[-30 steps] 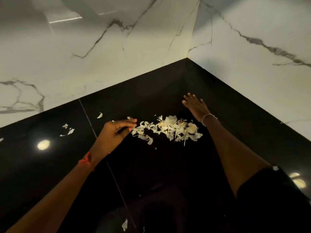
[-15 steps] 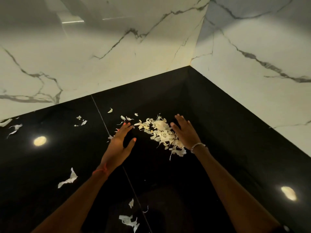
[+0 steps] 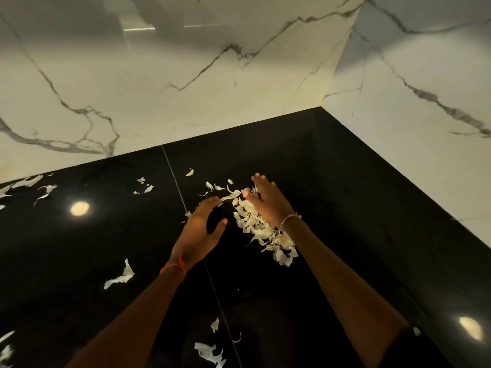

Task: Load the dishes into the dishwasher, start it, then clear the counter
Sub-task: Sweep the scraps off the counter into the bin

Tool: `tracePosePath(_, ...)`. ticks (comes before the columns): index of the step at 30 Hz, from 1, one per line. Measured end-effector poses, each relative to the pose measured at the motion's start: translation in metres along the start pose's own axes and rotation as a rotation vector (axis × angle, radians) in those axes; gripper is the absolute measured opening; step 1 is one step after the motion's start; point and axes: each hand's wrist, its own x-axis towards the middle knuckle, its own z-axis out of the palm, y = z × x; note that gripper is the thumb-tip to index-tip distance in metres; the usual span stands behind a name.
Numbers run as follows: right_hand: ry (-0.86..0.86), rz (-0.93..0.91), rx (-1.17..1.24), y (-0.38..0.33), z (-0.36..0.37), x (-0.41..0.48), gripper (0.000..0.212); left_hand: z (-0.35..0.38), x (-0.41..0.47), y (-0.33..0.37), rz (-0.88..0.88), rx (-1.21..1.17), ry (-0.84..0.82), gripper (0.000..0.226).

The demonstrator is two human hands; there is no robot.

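Two marble walls [image 3: 186, 75] close off the far corner, so on the glossy black worktop [image 3: 358, 208] the heap can probably escape only to the left and the near side. Pale papery peelings [image 3: 265, 235], the litter to be cleared, lie heaped right of the middle between both hands. The right grip [image 3: 268, 205] stands on edge against the heap's right flank, fingers straight and apart, clamped on nothing. The left grip [image 3: 199, 229] is cupped just left of the heap, fingers loosely bent, thumb spread, holding nothing. Only its fingertips reach a strip at the far end, and bare worktop shows between its palm and the heap.

A quick squeeze could fan these light flakes outward. On so slick a surface some would likely slide under the palms or spill from the heap's near end, where neither hand stands.

Outliers risk being missed: the near cluster [image 3: 210, 351], the long scrap [image 3: 121, 274] on the left, strips [image 3: 29, 181] by the far-left wall, and small flakes [image 3: 144, 185] beyond the left grip.
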Motion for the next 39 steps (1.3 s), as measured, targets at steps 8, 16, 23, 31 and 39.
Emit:
tracePosePath(8,-0.148,-0.084,0.406,-0.018,-0.015,0.005,0.057,0.0,-0.001,0.0,0.037,-0.054,0.064,0.054)
tracePosePath(16,-0.408,-0.083,0.219,-0.046,0.01,0.019,0.048,0.0,0.001,-0.001,0.063,-0.046,0.111,0.059)
tracePosePath(23,0.101,-0.016,-0.013,0.014,-0.007,0.015,0.046,0.0,0.003,-0.007,-0.017,-0.05,0.085,0.056)
tracePosePath(31,0.117,-0.036,-0.283,0.032,0.0,0.016,0.052,-0.027,0.009,-0.007,0.041,-0.382,0.139,0.044)
tracePosePath(39,0.143,-0.033,-0.249,0.03,0.0,0.014,0.05,-0.087,0.058,-0.062,-0.146,0.15,0.332,0.055)
